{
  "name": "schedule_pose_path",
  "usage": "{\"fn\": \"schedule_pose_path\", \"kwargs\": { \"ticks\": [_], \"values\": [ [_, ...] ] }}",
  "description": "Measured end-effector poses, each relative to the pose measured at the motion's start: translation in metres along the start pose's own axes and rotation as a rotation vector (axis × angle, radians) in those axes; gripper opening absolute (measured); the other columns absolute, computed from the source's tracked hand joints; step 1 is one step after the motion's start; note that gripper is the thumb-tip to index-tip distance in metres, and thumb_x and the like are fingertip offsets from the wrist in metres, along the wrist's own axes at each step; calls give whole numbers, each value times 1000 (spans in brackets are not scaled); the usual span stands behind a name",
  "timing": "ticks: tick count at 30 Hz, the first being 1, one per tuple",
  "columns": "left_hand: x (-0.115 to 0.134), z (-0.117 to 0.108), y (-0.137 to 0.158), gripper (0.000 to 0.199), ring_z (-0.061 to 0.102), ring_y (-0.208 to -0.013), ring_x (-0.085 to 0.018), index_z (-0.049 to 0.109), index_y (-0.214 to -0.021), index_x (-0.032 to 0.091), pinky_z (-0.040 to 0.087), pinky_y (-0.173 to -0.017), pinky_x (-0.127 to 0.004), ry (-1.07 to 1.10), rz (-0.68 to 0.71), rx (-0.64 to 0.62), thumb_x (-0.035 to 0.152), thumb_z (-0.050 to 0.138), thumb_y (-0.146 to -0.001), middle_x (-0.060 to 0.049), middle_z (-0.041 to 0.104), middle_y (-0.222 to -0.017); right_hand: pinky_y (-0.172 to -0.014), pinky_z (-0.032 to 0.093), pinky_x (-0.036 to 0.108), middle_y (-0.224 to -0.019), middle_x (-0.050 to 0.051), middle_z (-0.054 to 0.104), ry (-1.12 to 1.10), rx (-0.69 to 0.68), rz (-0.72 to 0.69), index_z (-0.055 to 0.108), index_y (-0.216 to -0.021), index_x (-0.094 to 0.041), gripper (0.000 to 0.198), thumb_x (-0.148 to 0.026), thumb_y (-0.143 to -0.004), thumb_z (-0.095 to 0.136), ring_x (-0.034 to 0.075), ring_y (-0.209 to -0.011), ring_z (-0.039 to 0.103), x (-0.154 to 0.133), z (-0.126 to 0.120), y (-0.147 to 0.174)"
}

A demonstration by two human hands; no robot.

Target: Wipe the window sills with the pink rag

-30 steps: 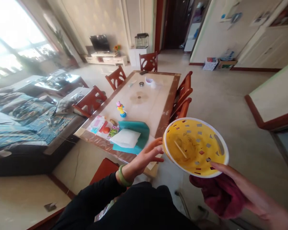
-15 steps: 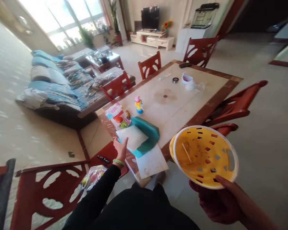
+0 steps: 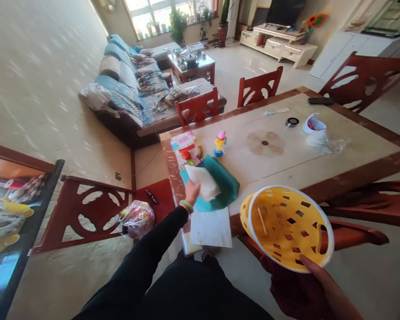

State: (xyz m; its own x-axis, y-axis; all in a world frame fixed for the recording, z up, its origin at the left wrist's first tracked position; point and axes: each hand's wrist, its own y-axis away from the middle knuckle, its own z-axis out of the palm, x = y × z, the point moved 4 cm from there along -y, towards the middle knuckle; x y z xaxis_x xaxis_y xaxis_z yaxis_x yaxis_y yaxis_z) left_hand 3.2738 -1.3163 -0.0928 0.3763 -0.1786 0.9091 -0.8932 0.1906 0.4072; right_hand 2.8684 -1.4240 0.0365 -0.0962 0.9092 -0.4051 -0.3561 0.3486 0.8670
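My left hand point(image 3: 192, 191), with a pale green bangle at the wrist, closes on the edge of a folded white sheet point(image 3: 205, 183). Whether it is paper or cloth I cannot tell. Beneath it lies a teal folder-like piece point(image 3: 229, 182), with a white paper point(image 3: 210, 227) hanging over the table's near edge. My right hand point(image 3: 315, 269) grips the rim of a yellow plastic basket point(image 3: 302, 213) off the table's edge, thumb inside. A small stick point(image 3: 262, 221) and dark bits lie in it. Maroon cloth point(image 3: 291, 289) hangs beneath that hand.
On the table point(image 3: 246, 171) stand a toy figure point(image 3: 220, 143), a red ball-like thing point(image 3: 186, 155), a tape roll point(image 3: 292, 122) and a white container point(image 3: 313, 124). A chair point(image 3: 86, 213) with a plastic bag point(image 3: 138, 218) is at left; other chairs surround the table.
My view has turned left. My left hand has gone from spread fingers beside the white sheet to closing on its edge. My right hand still holds the basket.
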Motion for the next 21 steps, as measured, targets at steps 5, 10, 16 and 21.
{"fn": "schedule_pose_path", "kwargs": {
  "ticks": [5, 10, 16, 21],
  "values": [
    [-3, -2, 16, 40, 70, -97, -27, 69, -100, 16, 55, -91, -38, 101, 71, 8, 17, 75, -60, -11, 75, -99, -78, 67, 42, -113, 14, 78, 117, 5, -35, 69, -136, -20, 75, -50, -69, 83, 37, -95, 77, -8, 16, -4],
    [1, -51, 35, 43, 69, -81, -22, 67, -101, 15, 56, -77, -35, 199, 42, -12, 28, 77, -61, -9, 74, -91, -102, 56, 25, -138, 0, 69, 91, 62, -223, 63, -142, -30, 79, -38, -67, 87, 26, -132, 62, -16, 16, -12],
    [29, -145, 45, 53, 67, -69, -20, 68, -103, 13, 54, -65, -32, 249, -25, 8, 31, 86, -57, -7, 75, -84, -105, 56, 32, -142, 3, 66, 110, 63, -199, 64, -141, -28, 84, -38, -61, 89, 31, -132, 62, -15, 14, -30],
    [71, -230, 62, 52, 68, -65, -19, 71, -106, 15, 55, -60, -30, 207, -18, 81, 32, 88, -60, -5, 76, -85, -103, 57, 33, -140, 5, 68, 136, 65, -120, 64, -141, -27, 86, -41, -60, 89, 32, -132, 62, -16, 16, -51]
  ]
}}
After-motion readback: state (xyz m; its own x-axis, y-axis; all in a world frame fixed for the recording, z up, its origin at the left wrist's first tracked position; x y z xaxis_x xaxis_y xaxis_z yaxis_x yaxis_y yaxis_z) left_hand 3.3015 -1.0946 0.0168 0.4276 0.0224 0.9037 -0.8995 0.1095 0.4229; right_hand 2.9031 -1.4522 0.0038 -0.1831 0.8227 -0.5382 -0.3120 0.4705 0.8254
